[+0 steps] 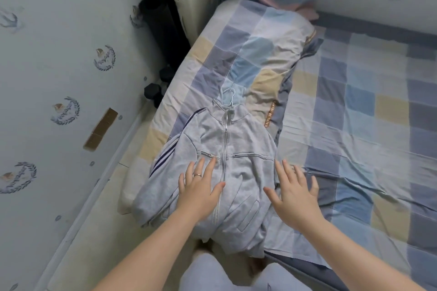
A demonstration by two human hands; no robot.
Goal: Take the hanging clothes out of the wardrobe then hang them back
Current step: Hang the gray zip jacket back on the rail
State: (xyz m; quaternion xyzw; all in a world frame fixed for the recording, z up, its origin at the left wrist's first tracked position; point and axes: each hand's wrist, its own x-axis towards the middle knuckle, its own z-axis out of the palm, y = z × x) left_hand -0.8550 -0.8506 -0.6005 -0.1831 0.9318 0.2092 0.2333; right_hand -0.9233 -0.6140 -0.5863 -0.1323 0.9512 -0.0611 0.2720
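You see a pale grey jacket (227,163) with navy sleeve stripes on a light blue hanger (229,98), over a bedsheet (354,101) checked blue, grey and cream.

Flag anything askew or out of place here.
The grey zip jacket, on its pale blue hanger, lies on the checked quilt rather than hanging; its striped sleeve is bunched at the edge of the bed. Brown tape patches the wall.
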